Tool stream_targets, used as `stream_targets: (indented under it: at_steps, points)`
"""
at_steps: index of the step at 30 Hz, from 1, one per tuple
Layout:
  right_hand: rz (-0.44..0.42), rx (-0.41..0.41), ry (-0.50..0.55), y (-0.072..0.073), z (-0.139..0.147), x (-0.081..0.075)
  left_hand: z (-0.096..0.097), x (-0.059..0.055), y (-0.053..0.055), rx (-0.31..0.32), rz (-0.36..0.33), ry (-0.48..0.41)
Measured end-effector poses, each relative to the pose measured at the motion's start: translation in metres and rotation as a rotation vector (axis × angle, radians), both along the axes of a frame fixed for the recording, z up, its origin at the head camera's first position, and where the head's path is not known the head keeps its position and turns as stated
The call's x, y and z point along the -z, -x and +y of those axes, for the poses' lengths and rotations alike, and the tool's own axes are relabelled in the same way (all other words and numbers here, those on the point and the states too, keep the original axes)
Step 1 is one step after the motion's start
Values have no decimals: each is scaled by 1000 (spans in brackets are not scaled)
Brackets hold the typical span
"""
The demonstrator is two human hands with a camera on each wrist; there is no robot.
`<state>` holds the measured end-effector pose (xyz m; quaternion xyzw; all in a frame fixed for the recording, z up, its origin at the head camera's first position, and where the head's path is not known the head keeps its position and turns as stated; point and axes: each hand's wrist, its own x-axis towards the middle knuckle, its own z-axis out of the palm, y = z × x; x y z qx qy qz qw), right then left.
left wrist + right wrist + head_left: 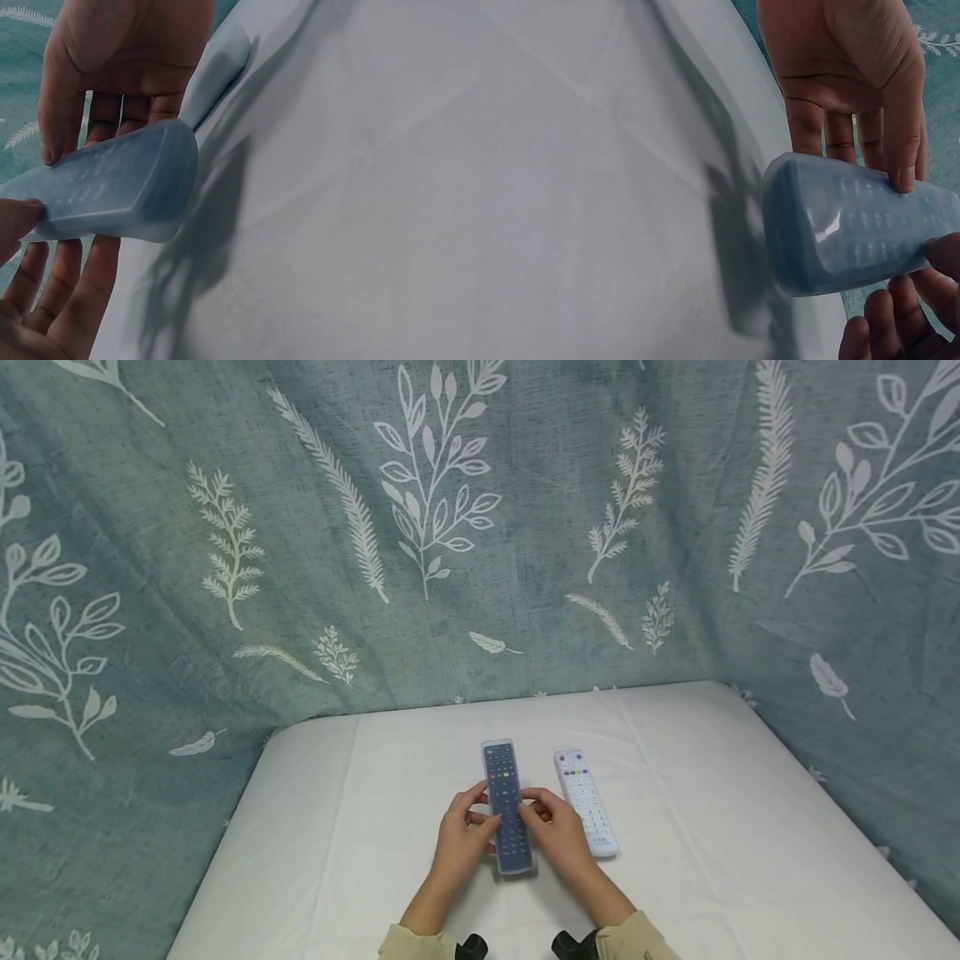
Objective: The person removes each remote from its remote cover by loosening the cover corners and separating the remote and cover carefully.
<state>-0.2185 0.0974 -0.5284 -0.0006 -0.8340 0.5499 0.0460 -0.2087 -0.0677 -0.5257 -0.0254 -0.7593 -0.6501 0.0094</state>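
Both hands hold a dark remote control [512, 847] in a clear, translucent sleeve, its button side up and lifted off the white surface. My left hand [459, 841] grips its left edge, thumb on the front and fingers beneath. The right hand [561, 837] pinches the opposite edge the same way. In the left wrist view the sleeved end of the remote [120, 180] shows close up, and the right wrist view shows this end of the remote [840, 225] too. A white remote control [587, 802] lies flat just beyond the right hand, which covers part of its left side.
A white cloth [397, 777] with fold creases covers the table. Behind and beside it hangs a green curtain [525, 635] with white leaf prints. Black straps or mounts [471, 947] sit at the wrists, by beige sleeves [416, 943].
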Motion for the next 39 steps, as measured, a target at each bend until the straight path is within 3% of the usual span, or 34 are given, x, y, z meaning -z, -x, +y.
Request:
stream_targets:
  at_steps: [10,27,34,39]
  points:
    - [-57,-89,134,-2,9,-8,3,2,-5,32,14,4]
    - [8,-107,71,-5,9,-14,-2,4,-9,-15,23,-35]
    - [53,-72,50,-3,10,-20,-5,2,-5,-41,-31,-141]
    - [61,-77,43,-3,10,-20,-9,0,-6,-42,-135,-183]
